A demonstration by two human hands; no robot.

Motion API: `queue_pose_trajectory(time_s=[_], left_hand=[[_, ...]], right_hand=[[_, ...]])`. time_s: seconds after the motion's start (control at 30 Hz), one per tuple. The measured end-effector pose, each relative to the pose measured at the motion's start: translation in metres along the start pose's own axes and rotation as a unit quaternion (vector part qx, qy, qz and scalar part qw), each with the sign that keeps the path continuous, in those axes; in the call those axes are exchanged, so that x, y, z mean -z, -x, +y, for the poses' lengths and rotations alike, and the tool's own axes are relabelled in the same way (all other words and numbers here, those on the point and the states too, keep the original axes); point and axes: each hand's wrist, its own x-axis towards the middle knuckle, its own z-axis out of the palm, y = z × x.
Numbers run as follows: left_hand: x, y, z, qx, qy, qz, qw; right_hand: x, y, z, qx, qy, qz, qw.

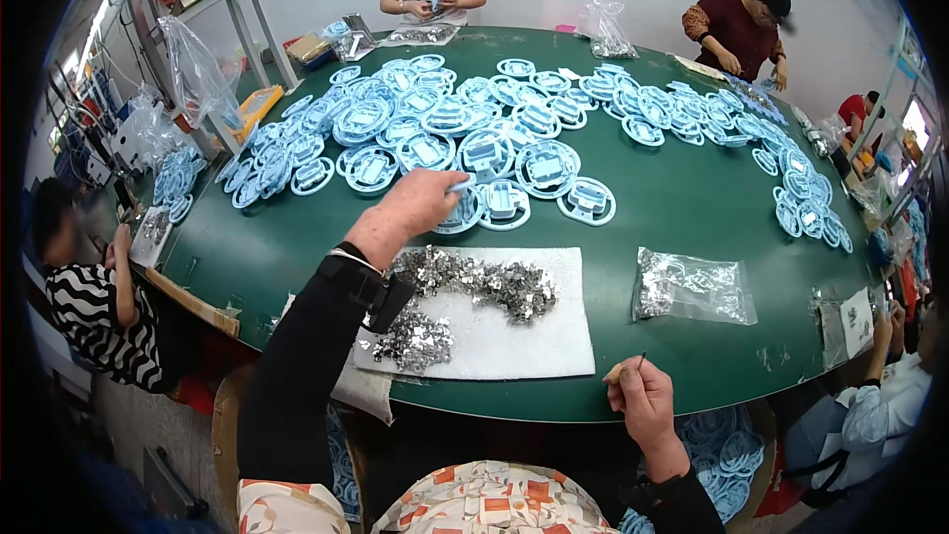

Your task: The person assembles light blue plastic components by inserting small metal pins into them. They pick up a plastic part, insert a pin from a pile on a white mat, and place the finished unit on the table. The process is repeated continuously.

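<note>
Rings of pale-blue plastic, wheel-shaped, each with a boxy, recessed hub joined to a round rim, lie heaped across the green worktop [682, 208]; in this heap of blue rings [425, 150] many overlap, some tilted on their neighbours, others flat; from my remote head view, the nearest lie just beyond a white pad [534, 354] bearing loose silvery metal clips [519, 292]; my left hand [413, 206] reaches over the pad to the heap's near edge, fingers narrowly bent, fingertips at a blue rim; whether they grip it or merely touch it, I cannot tell; my right hand [645, 400], at the worktop's near edge, is closed, thumb against curled fingers, pinching a thin dark implement [643, 360] that projects upward; a clear bag [695, 287] of metal pieces lies beyond it, right of the pad.
</note>
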Motion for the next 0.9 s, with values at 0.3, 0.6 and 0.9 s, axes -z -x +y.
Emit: queue_pose_trajectory(time_s=[0.3,0.6,0.9], left_hand=[[0.064,0.070,0.031,-0.019,0.156,0.207,0.966],[0.042,0.232,0.046,0.137,0.679,0.109,0.713],[-0.032,0.312,0.029,0.219,0.731,-0.024,0.646]], right_hand=[[-0.005,-0.012,-0.022,-0.074,0.009,-0.036,0.997],[-0.100,-0.089,-0.068,0.110,0.342,-0.192,0.913],[-0.189,-0.140,-0.039,0.254,0.497,-0.226,0.799]])
